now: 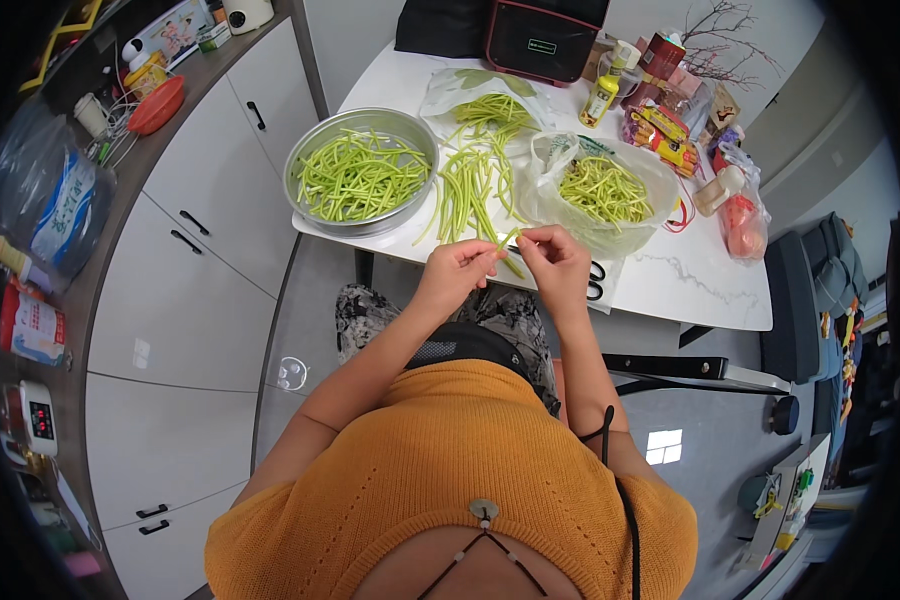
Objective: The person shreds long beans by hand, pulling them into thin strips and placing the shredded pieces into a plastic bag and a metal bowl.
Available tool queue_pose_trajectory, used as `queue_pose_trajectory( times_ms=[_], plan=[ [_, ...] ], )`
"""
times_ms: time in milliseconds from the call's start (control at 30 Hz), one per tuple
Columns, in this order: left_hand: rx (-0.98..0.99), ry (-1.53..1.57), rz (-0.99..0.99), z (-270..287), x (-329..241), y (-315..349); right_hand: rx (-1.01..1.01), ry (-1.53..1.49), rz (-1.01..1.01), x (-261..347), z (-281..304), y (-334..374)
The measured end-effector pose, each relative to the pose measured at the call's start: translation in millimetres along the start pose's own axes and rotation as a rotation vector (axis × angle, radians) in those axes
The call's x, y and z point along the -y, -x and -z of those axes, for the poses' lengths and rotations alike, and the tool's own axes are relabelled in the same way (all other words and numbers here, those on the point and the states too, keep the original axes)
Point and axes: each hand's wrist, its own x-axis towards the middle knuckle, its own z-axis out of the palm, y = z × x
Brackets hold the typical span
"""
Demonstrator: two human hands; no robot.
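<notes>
Both with left hand (pixel 452 273) and with right hand (pixel 562 266), pinches green stem (pixel 512 266) between fingertips; has loose stems (pixel 467 190) just beyond, pan (pixel 402 122) beyond left hand, scissors (pixel 595 282) beside right.

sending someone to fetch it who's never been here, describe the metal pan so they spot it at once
Find the big white table in front of the person. At its left end, on the side of the white cabinets, stands a pan full of green stems. It is round, rigid and silvery, unlike the limp plastic bags of stems to its right.
</notes>
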Motion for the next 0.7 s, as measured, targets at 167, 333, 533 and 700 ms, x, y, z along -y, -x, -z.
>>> queue_pose_trajectory(
  times_ms=[167,333,533,700],
  plan=[
    [-0.124,-0.005,-0.013,3.1,-1.6,-1.8,0.049,0.232,0.184,23.1,-6.8,5.9],
    [-0.256,-0.017,-0.058,18.6,-4.6,-9.0,0.276,0.316,0.108,27.6,2.8,4.6],
    [-0.46,-0.1,-0.217,54.9,-10.0,-17.8,0.054,0.359,0.012,13.1,44.8,-21.8],
    [-0.7,-0.472,-0.474,92.1,-20.7,-32.4,-0.34,0.495,0.051,-4.9,77.1,-53.8]
  ],
)
